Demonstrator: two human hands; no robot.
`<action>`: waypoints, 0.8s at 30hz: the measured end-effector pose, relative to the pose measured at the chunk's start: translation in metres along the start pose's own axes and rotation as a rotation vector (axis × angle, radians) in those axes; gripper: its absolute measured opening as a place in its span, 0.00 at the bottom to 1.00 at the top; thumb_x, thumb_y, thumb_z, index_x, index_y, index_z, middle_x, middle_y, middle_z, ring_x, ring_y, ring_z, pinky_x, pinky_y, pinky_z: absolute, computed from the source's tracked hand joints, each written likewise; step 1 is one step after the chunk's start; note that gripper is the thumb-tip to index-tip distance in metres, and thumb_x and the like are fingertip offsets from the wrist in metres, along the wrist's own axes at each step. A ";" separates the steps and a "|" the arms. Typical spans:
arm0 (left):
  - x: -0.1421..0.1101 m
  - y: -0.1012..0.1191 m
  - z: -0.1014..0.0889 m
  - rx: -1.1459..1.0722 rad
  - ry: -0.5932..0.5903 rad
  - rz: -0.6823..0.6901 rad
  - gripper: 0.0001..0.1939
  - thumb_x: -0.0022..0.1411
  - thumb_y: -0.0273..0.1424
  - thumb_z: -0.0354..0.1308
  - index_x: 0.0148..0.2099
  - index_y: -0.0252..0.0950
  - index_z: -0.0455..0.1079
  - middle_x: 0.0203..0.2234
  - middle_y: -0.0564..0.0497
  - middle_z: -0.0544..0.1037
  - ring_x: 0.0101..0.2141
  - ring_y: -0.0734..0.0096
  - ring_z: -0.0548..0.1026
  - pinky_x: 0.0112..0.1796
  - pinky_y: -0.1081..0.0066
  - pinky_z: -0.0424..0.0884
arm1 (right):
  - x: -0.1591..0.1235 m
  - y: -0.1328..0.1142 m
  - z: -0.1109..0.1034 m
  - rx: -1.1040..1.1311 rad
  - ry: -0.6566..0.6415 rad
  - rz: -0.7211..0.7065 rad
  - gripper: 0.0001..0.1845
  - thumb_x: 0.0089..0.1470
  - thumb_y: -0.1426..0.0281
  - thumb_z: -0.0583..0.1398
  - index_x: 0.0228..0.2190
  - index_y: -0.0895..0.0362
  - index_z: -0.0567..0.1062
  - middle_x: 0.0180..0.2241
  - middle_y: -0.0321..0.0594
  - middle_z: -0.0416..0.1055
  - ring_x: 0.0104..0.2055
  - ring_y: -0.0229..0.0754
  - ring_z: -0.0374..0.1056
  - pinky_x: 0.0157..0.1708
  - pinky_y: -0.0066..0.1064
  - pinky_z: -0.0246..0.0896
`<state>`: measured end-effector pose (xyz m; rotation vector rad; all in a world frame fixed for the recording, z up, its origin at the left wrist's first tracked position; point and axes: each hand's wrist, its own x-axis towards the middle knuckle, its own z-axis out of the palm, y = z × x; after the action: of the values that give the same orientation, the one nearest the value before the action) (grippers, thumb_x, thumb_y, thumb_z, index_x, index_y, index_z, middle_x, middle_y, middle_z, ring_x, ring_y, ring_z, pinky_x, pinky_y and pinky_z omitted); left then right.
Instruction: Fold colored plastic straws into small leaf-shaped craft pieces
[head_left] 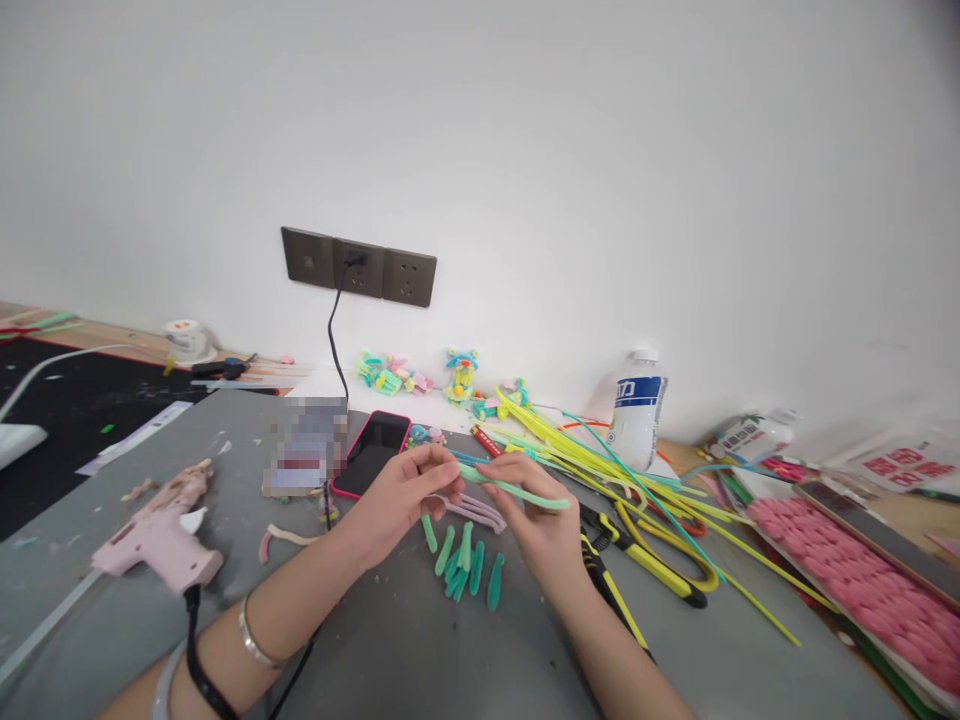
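Between my two hands stretches a light green pipe cleaner (532,494). My left hand (412,490) pinches its left end with thumb and forefinger. A little to the right, the fingers of my right hand (536,510) close round the same strip, and its free end sticks out past them. Just below lie several short green and teal pipe cleaner pieces (466,560) in a loose group. Pinkish-purple pipe cleaner strips (476,512) rest behind them, partly covered by my fingers.
A pink glue gun (161,535) with a black cord lies left. A phone (371,455) sits behind my left hand. Yellow pipe cleaners (592,450), yellow-black pliers (652,560) and a white bottle (636,410) are on the right. Small colourful figures (460,375) line the wall.
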<state>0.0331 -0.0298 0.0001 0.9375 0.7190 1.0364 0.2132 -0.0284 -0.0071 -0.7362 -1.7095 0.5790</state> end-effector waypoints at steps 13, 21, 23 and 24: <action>-0.003 -0.001 0.003 0.034 -0.223 -0.156 0.19 0.58 0.45 0.63 0.32 0.31 0.71 0.24 0.50 0.74 0.22 0.79 0.69 0.23 0.79 0.62 | 0.005 0.001 -0.002 0.416 -0.170 0.330 0.10 0.56 0.63 0.64 0.27 0.56 0.75 0.25 0.35 0.69 0.27 0.36 0.64 0.28 0.27 0.59; -0.004 0.000 0.003 -0.073 -0.204 -0.176 0.22 0.62 0.47 0.58 0.32 0.30 0.73 0.24 0.47 0.77 0.21 0.78 0.72 0.21 0.80 0.66 | 0.006 0.001 -0.001 0.443 -0.163 0.380 0.13 0.54 0.60 0.65 0.26 0.57 0.74 0.24 0.36 0.69 0.26 0.37 0.65 0.28 0.28 0.61; -0.004 0.000 0.001 -0.106 -0.221 -0.209 0.17 0.60 0.43 0.62 0.33 0.31 0.72 0.25 0.48 0.78 0.22 0.77 0.73 0.21 0.81 0.66 | 0.007 0.001 -0.003 0.462 -0.177 0.380 0.13 0.54 0.60 0.65 0.26 0.57 0.74 0.24 0.35 0.69 0.26 0.37 0.64 0.27 0.27 0.61; -0.004 0.000 0.000 -0.121 -0.234 -0.238 0.16 0.59 0.41 0.64 0.34 0.32 0.72 0.25 0.48 0.78 0.22 0.77 0.74 0.21 0.81 0.67 | 0.006 0.001 -0.004 0.480 -0.200 0.385 0.13 0.54 0.60 0.65 0.26 0.57 0.74 0.24 0.35 0.69 0.26 0.37 0.63 0.27 0.27 0.60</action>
<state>0.0318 -0.0338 0.0009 0.8298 0.5509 0.7386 0.2156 -0.0233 -0.0024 -0.6731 -1.5223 1.3158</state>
